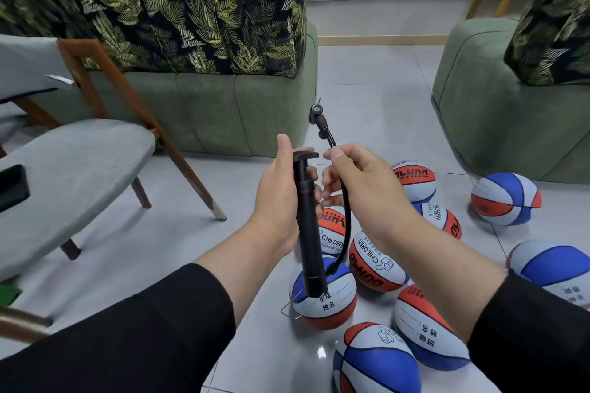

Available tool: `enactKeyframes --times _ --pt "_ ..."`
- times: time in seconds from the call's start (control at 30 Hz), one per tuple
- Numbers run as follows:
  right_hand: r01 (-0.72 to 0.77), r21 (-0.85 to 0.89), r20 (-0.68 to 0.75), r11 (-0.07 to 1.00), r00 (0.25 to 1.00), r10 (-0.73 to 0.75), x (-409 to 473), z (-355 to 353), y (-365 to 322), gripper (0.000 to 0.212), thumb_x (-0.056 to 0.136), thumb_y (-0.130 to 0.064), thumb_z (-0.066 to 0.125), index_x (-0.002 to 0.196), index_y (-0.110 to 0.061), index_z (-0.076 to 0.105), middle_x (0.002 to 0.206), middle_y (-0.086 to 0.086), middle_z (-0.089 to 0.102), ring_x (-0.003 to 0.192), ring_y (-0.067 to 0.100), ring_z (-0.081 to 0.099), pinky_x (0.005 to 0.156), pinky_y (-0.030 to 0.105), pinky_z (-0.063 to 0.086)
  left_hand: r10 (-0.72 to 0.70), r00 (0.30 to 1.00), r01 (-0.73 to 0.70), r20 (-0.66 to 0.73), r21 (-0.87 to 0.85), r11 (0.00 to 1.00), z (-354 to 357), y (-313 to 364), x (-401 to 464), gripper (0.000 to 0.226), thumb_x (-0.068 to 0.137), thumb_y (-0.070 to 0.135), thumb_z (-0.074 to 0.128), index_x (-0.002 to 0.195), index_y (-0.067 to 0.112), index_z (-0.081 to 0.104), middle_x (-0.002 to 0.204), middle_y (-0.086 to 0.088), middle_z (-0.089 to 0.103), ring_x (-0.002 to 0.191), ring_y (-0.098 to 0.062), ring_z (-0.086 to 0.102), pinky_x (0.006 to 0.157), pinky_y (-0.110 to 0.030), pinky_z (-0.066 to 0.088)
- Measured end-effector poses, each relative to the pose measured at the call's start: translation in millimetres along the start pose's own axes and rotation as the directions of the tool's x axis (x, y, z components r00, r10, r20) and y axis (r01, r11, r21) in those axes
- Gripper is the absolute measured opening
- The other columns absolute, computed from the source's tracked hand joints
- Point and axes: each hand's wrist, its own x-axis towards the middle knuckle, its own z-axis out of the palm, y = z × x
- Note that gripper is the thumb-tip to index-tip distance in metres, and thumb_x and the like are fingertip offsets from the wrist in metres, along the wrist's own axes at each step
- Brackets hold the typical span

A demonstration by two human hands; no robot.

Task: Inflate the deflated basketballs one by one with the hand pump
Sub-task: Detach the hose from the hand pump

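My left hand (281,191) grips the upper part of a black hand pump (308,242), held upright above the floor with its T-handle at the top. My right hand (357,182) pinches the pump's black hose (346,217) between thumb and fingers. The hose end, with its connector and needle (317,115), sticks up above that hand. Several red, white and blue basketballs lie on the tiled floor below; one (324,297) is right under the pump's base, another (376,265) beside it.
A grey-cushioned wooden chair (64,175) stands at the left with a black phone on its seat. A green sofa (207,105) with leaf-print cushions is behind, a second green seat (498,105) at the right. More balls (506,198) lie scattered to the right.
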Motion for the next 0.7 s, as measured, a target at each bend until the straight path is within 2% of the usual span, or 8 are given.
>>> enactKeyframes --times 0.1,0.23,0.27,0.33,0.4,0.47,0.63,0.7 --pt "0.021 -0.03 -0.008 0.999 1.0 -0.021 0 2 3 0.026 0.109 -0.026 0.047 0.106 -0.002 0.056 0.072 0.007 0.055 0.058 0.022 0.057 0.056 0.036 0.056 -0.038 0.998 0.039 0.045 -0.002 0.999 -2 -1 1 0.069 0.094 0.077 0.047 0.095 0.009 0.06 0.074 -0.011 0.052 0.054 -0.024 0.046 0.049 -0.029 0.036" --pt "0.033 -0.18 -0.028 0.983 0.999 -0.039 -1 7 15 0.024 0.104 -0.031 0.054 0.096 -0.008 0.059 0.068 -0.004 0.06 0.062 0.013 0.058 0.07 0.041 0.056 -0.006 0.999 0.006 -0.043 -0.001 1.0 2 2 -1 0.066 0.1 0.07 0.041 0.102 0.009 0.065 0.077 -0.011 0.058 0.055 -0.024 0.054 0.051 -0.031 0.045" --pt "0.035 -0.199 -0.027 0.979 0.999 -0.041 -3 9 19 0.024 0.103 -0.033 0.056 0.093 -0.012 0.058 0.07 -0.002 0.061 0.066 0.016 0.061 0.075 0.043 0.057 0.006 0.998 -0.005 -0.057 0.002 1.0 2 1 1 0.065 0.101 0.07 0.04 0.106 0.012 0.068 0.082 -0.011 0.061 0.062 -0.027 0.062 0.054 -0.035 0.053" --pt "0.046 -0.252 -0.031 0.966 0.998 -0.056 -5 11 25 0.027 0.097 -0.044 0.062 0.087 -0.02 0.054 0.08 0.004 0.065 0.078 0.026 0.066 0.083 0.053 0.058 0.006 0.997 -0.005 -0.083 0.01 1.0 2 2 2 0.06 0.1 0.07 0.042 0.101 0.02 0.075 0.087 -0.008 0.066 0.084 -0.035 0.072 0.074 -0.046 0.063" --pt "0.053 -0.27 -0.009 0.961 0.998 -0.058 -7 12 29 0.029 0.088 -0.052 0.064 0.083 -0.026 0.051 0.085 0.007 0.065 0.084 0.033 0.068 0.081 0.056 0.058 -0.008 0.994 0.008 -0.113 -0.003 1.0 2 4 2 0.059 0.099 0.07 0.045 0.093 0.019 0.075 0.085 -0.005 0.064 0.083 -0.033 0.071 0.089 -0.057 0.059" --pt "0.051 -0.304 0.015 0.951 0.999 -0.049 -8 13 31 0.03 0.086 -0.05 0.069 0.087 -0.026 0.051 0.09 0.007 0.065 0.083 0.033 0.068 0.08 0.055 0.058 -0.022 0.991 0.02 -0.131 -0.014 1.0 2 4 2 0.057 0.098 0.069 0.049 0.095 0.015 0.068 0.086 -0.005 0.061 0.078 -0.029 0.066 0.093 -0.062 0.056" --pt "0.023 -0.278 0.04 0.96 0.999 -0.012 -5 10 33 0.027 0.088 -0.037 0.077 0.098 -0.026 0.054 0.092 0.002 0.07 0.084 0.028 0.071 0.084 0.053 0.059 -0.009 0.992 0.01 -0.122 0.012 1.0 -1 3 5 0.053 0.096 0.068 0.055 0.09 0.015 0.061 0.081 -0.006 0.055 0.08 -0.03 0.06 0.09 -0.071 0.054" --pt "0.007 -0.219 0.065 0.976 0.998 0.008 -3 10 34 0.03 0.085 -0.036 0.078 0.099 -0.027 0.052 0.089 0.005 0.073 0.083 0.026 0.073 0.085 0.054 0.059 0.006 0.995 -0.003 -0.097 0.028 1.0 0 3 6 0.052 0.095 0.065 0.059 0.096 0.013 0.058 0.086 -0.011 0.056 0.079 -0.03 0.06 0.086 -0.068 0.057"
